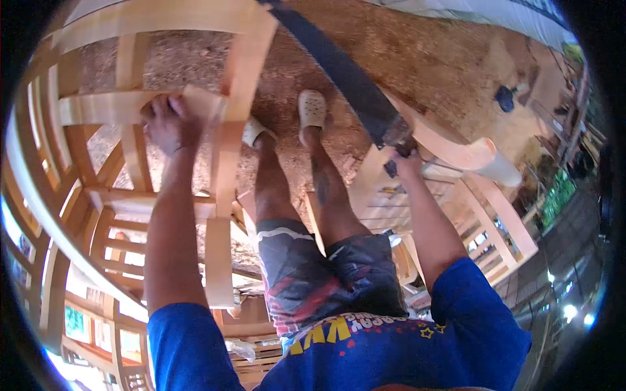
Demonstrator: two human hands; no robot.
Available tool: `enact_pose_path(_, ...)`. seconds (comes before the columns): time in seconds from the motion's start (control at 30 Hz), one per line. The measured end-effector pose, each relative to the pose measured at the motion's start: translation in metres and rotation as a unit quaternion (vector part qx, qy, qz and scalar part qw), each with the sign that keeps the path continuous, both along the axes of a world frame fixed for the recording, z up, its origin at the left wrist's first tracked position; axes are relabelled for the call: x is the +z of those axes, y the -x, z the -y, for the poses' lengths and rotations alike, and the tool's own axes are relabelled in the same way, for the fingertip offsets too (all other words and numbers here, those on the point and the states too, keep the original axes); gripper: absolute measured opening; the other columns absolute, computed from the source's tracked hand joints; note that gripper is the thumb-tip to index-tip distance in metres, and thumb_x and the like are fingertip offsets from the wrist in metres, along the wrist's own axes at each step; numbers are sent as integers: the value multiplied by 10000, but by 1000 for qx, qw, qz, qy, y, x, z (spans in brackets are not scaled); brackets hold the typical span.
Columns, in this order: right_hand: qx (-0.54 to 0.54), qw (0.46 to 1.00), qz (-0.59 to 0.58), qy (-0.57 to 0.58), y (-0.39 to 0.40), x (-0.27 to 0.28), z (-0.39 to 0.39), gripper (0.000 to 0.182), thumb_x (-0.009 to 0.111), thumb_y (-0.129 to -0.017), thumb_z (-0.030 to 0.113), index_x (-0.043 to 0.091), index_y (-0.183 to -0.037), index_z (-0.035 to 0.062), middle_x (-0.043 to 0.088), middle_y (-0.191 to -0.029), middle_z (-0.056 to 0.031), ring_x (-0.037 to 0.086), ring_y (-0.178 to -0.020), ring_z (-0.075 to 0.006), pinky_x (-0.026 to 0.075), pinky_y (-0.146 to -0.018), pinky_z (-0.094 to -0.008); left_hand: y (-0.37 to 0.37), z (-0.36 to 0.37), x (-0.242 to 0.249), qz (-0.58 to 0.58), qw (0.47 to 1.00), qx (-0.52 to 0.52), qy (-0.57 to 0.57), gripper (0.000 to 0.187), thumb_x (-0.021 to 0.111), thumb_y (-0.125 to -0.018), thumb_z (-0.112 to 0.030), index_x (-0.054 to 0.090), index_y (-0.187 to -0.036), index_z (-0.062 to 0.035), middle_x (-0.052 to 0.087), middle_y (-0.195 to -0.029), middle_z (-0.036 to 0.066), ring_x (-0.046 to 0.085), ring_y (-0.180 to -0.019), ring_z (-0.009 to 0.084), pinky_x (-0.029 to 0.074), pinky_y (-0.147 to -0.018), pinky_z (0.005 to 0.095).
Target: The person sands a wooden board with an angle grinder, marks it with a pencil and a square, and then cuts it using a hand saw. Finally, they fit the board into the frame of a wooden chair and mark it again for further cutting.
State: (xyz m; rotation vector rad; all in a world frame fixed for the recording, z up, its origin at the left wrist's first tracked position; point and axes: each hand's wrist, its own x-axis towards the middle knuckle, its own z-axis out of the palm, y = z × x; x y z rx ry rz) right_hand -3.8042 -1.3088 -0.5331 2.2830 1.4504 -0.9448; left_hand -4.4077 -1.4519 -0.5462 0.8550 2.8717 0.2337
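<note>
My right hand [407, 164] is closed around the handle of a handsaw [342, 75]. The long dark blade runs up and to the left from the hand, its tip near the top of a pale wooden frame post [251, 58]. On the left, my left hand [173, 124] has its fingers curled over a short wooden rail [107, 107] of the slatted frame. A squared wooden end [203, 104] sticks out just right of those fingers. The undersides of the left fingers are hidden.
A wooden chair with a curved armrest [463, 153] and slatted sides stands at the right. More slatted wooden frames [104, 306] fill the lower left. Sawdust-strewn dirt ground [430, 52] lies around my feet in clogs [313, 109]. A dark object [504, 99] lies farther right.
</note>
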Motion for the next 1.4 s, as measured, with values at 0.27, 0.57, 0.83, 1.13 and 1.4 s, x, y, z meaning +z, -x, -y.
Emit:
enact_pose_path(0.27,136,986,99,-4,13,5,-5,646,857,-809,355,620,-1245,-59,690,-1203,-288,666,-1158,-443,517,-1017,-480,-6,-11,13,1,998,35,56,324,562,-989,-452,629,-1126,-166,533,-1275,187,555,-1204,428,486,-938,627)
enact_pose_path(0.57,156,982,-95,-39,145,80,-30,278,745,-933,130,650,-1170,21,717,-1022,-127,699,-925,-192,564,-843,-344,-5,-7,10,-3,999,33,40,316,585,-966,-442,642,-1110,-167,553,-1238,157,565,-1171,412,471,-934,618)
enact_pose_path(0.83,425,817,-390,-7,470,64,-18,397,719,-936,183,596,-1263,-6,675,-1185,-241,657,-1134,-412,533,-976,-491,-5,-9,15,9,998,35,42,340,588,-974,-465,647,-1091,-152,557,-1260,163,558,-1191,416,454,-985,598)
enact_pose_path(1.13,479,823,-305,-30,490,63,16,386,697,-904,84,600,-1266,-12,651,-1231,-256,607,-1199,-440,497,-1014,-506,-13,6,27,103,989,22,-108,194,661,-962,-297,670,-1033,-117,620,-1149,144,611,-1092,391,464,-937,541)
enact_pose_path(1.4,349,869,-304,175,435,84,5,336,760,-918,183,645,-1139,-42,709,-983,-226,712,-919,-338,541,-833,-440,-115,93,105,334,892,176,-248,87,631,-1009,-108,646,-962,-35,654,-919,113,608,-887,254,495,-772,381)
